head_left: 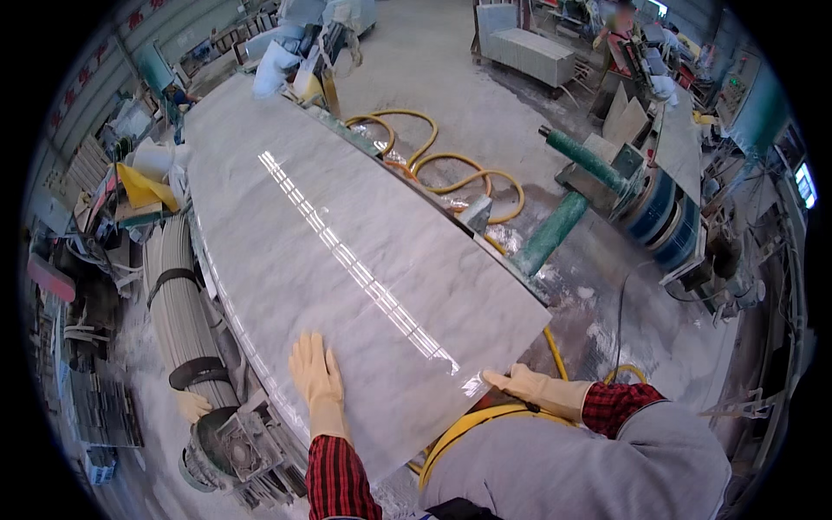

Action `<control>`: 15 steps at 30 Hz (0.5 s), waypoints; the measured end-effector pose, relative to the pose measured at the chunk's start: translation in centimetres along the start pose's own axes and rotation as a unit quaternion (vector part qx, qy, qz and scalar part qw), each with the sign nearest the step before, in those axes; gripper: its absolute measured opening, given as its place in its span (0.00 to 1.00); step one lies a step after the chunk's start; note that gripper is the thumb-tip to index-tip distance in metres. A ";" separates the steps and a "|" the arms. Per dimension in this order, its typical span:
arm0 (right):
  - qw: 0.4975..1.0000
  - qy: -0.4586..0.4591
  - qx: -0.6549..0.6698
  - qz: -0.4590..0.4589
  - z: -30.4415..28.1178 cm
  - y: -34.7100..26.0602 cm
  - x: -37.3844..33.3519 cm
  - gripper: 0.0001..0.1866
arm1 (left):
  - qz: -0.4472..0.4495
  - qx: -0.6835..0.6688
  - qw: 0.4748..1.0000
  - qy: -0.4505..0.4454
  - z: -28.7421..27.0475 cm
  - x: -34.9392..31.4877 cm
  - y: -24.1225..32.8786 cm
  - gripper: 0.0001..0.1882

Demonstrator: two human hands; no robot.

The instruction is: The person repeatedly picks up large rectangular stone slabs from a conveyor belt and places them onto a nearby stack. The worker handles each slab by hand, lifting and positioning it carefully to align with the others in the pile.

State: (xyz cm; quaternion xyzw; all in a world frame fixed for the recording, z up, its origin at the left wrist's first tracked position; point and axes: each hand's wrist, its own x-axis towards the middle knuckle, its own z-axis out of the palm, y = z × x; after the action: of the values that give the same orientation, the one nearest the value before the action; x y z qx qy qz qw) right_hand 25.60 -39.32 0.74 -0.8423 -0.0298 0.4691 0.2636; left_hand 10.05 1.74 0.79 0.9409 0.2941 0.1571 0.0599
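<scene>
A large grey stone slab [260, 234] with a polished face lies in front of me, long strip reflections of lights running across it. My left hand [315, 371], in a cream rubber glove, rests flat on its near left part, fingers stretched out. At the slab's near right edge is my right hand [544, 390], gloved the same way. Its thumb points onto the edge, and the other fingers bend down beside it, partly hidden, seeming to grip the slab. A yellow hose or band [472, 420] curves between the slab and my grey apron.
Left of the slab lies a ribbed grey roll [179, 303] with dark straps, near a spare glove [192, 405] and a dusty machine [245, 446]. Yellow hose [468, 178] coils over the floor on the right, by a green machine arm [555, 230]. A person [620, 35] stands far back right.
</scene>
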 end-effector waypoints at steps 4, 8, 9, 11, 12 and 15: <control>0.998 -0.015 0.063 -0.025 0.4 1.7 1.0 0.51 | 0.009 -0.043 0.999 -0.004 -1.2 0.2 0.9 0.25; 0.999 -0.021 0.033 -0.031 0.1 1.2 0.1 0.58 | 0.000 -0.032 0.999 0.005 -0.5 -0.5 0.5 0.24; 0.999 -0.016 0.020 -0.026 0.2 1.7 0.8 0.59 | 0.001 -0.029 1.000 0.009 -0.4 -0.4 0.5 0.24; 1.000 -0.018 -0.001 -0.006 0.2 1.0 0.0 0.61 | 0.004 -0.023 1.000 0.015 -0.3 -0.6 0.3 0.24; 1.000 -0.012 -0.009 -0.003 0.0 0.6 -0.6 0.62 | 0.006 -0.019 1.000 0.017 -0.2 -0.6 0.2 0.24; 1.000 -0.005 -0.022 0.008 -0.7 -1.1 -2.8 0.62 | 0.009 -0.013 0.999 0.028 0.2 -0.8 0.1 0.23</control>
State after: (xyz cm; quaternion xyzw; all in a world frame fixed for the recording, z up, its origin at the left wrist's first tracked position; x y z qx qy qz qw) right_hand 24.83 -39.52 3.77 -0.8454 -0.0344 0.4752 0.2414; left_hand 9.51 1.18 0.40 0.9378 0.2851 0.1880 0.0628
